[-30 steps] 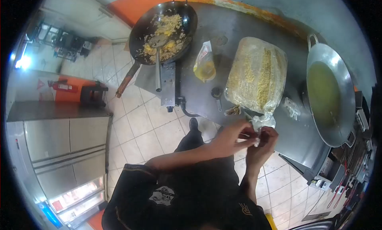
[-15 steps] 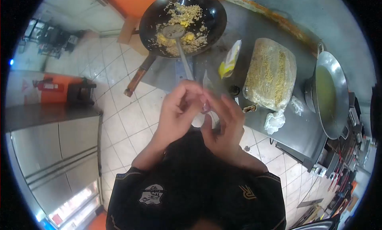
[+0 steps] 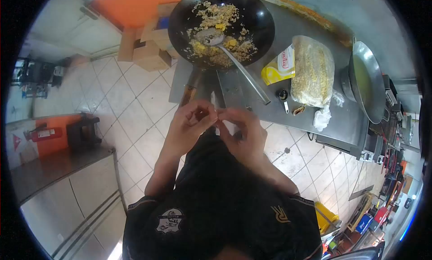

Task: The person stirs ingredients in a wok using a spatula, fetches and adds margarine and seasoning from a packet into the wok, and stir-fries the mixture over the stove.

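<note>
My left hand (image 3: 185,128) and my right hand (image 3: 246,136) meet in front of my body, near the counter's front edge. Their fingertips pinch a thin, whitish translucent strip (image 3: 213,99), which looks like plastic; the fingers partly hide it. Beyond them a dark wok (image 3: 265,33) holds a rice-like food with yellow bits (image 3: 220,16). A metal ladle (image 3: 246,74) rests in it, its handle reaching over the counter. Right of the wok, a yellow and white pouch (image 3: 280,67) lies beside a large plastic-wrapped bag of yellowish food (image 3: 312,72).
A small black spoon (image 3: 283,98) and crumpled white plastic (image 3: 321,119) lie on the metal counter (image 3: 335,125). At right stands a wide pan with liquid (image 3: 365,82). Cardboard boxes (image 3: 150,55) and a steel cabinet (image 3: 92,181) are at left; a yellow bucket (image 3: 325,217) is lower right.
Both hands have moved left from beside the knotted white plastic, and their fingertips have come together on the strip. The pouch now lies against the wrapped bag. The view has shifted.
</note>
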{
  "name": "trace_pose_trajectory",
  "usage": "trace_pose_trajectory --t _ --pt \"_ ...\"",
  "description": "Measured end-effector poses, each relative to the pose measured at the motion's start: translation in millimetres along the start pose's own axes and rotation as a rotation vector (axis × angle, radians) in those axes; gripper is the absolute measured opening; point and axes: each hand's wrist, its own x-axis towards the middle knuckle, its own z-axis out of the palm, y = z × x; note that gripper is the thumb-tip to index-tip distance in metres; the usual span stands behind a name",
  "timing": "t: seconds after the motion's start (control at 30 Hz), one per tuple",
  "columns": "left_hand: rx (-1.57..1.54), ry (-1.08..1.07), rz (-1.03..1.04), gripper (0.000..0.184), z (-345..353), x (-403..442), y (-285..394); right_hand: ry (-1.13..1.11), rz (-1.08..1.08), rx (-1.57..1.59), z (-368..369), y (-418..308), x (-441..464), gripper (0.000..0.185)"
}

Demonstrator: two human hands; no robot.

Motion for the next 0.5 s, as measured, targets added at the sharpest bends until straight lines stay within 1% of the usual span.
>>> trace_pose_trajectory --t 0.07,0.13,0.23,0.3,0.33,0.43,0.5 --pt "0.028 -0.004 -0.041 0.007 -9.9 -2.8 -1.4 -0.079 0.073 0.022 4.0 -2.2 -1.0 0.045" --pt "0.085 -0.029 -0.047 0.007 -19.6 -3.8 -1.1 -0.079 0.162 0.089 10.3 -7.9 2.8 0.042" --pt "0.312 -0.024 -0.089 0.009 -32.5 -0.5 -2.5 0.014 0.325 0.214 22.7 -21.3 9.3 0.038" --pt "0.397 0.009 -0.012 0.01 -33.7 2.0 -1.7 0.065 0.46 0.313 31.9 -18.6 16.6 0.034" --pt "0.442 0.024 0.031 0.01 -33.9 2.7 -0.5 0.016 0.436 0.352 33.6 -16.0 22.3 0.035" --pt "0.484 0.048 0.083 0.011 -34.8 4.2 5.5 0.018 0.488 0.304 36.0 -17.0 36.7 0.028" --pt "0.511 0.013 0.109 0.01 -37.3 7.0 4.7 -0.005 0.518 0.26 34.6 -12.5 41.7 0.022"
